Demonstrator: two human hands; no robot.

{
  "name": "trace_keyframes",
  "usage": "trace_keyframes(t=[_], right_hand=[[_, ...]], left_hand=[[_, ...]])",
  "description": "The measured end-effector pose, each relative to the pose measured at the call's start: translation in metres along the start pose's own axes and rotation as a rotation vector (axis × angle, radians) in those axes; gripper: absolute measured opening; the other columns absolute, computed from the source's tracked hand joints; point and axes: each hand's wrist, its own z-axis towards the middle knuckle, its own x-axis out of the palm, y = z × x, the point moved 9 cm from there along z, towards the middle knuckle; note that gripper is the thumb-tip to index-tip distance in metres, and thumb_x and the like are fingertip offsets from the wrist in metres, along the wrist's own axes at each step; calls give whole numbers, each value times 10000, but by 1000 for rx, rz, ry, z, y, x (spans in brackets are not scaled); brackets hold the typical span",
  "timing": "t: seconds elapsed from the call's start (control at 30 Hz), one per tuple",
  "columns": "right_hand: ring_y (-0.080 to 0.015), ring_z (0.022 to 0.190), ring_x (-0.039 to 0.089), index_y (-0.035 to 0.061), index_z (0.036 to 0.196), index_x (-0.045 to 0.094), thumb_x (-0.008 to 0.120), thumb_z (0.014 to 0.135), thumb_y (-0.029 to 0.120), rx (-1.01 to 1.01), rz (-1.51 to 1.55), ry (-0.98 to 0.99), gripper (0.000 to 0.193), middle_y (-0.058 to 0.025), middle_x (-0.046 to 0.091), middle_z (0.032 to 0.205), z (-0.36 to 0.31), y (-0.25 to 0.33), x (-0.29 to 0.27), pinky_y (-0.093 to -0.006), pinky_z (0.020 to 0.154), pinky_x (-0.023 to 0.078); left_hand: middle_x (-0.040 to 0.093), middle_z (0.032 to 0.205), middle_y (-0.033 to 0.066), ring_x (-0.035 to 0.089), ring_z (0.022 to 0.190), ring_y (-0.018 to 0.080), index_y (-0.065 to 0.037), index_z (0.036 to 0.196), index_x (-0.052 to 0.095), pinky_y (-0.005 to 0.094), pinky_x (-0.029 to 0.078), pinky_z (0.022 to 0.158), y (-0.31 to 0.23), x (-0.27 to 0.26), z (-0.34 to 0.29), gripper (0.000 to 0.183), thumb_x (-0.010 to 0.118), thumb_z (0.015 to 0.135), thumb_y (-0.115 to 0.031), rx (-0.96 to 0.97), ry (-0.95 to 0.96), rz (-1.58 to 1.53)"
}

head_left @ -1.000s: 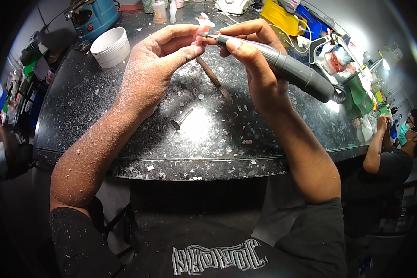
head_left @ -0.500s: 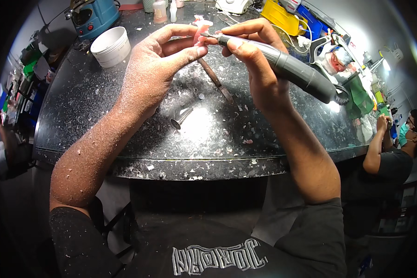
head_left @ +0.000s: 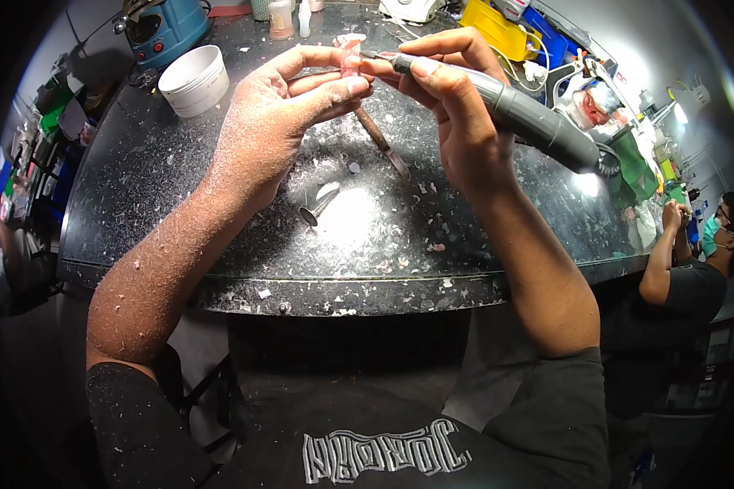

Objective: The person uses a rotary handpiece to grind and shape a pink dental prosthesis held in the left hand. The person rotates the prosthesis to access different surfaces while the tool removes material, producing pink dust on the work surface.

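Note:
My left hand (head_left: 281, 110), dusted with pale powder up the forearm, pinches a small pink denture piece (head_left: 350, 60) between thumb and fingers. In my right hand (head_left: 469, 114) is a black rotary handpiece (head_left: 538, 121), held like a pen and slanting down to the right. Its thin metal bur (head_left: 377, 55) points left and meets or nearly meets the pink piece; actual contact is too small to tell. Both hands are raised over the far middle of the table. Below them lies a slim tool with a brown handle and metal blade (head_left: 381, 143), its upper end hidden by my left hand.
White shavings litter the black tabletop (head_left: 432, 289). A small metal cone-shaped piece (head_left: 318, 209) lies by a bright light patch. A white tub (head_left: 194, 83), a blue machine (head_left: 167, 34) and bottles (head_left: 280, 20) stand farther back. Yellow bin (head_left: 497, 31) at back right; masked person (head_left: 697, 244) sits right.
The pink piece has turned slightly and shifted a little in my left fingers. My right hand and the handpiece have moved slightly right, with the handpiece's rear end lower.

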Motion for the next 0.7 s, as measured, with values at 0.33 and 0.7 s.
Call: trace_keyframes(t=[0.33, 0.7], right_hand=[[-143, 928, 682, 0, 1079, 643, 628, 967, 141, 5, 3, 3, 180, -102, 707, 958, 1, -4, -1, -294, 879, 549], [-141, 934, 679, 9, 1081, 646, 631, 966, 149, 6, -4, 15, 181, -99, 705, 960, 1, -4, -1, -295, 882, 545]], left_hand=[[697, 1194, 165, 681, 1143, 228, 41, 1287, 588, 390, 508, 1074, 1, 0, -1, 430, 718, 952, -195, -11, 1, 25], [738, 1132, 126, 715, 1061, 168, 2, 1243, 646, 304, 578, 942, 0, -3, 0, 320, 715, 965, -143, 20, -28, 33]])
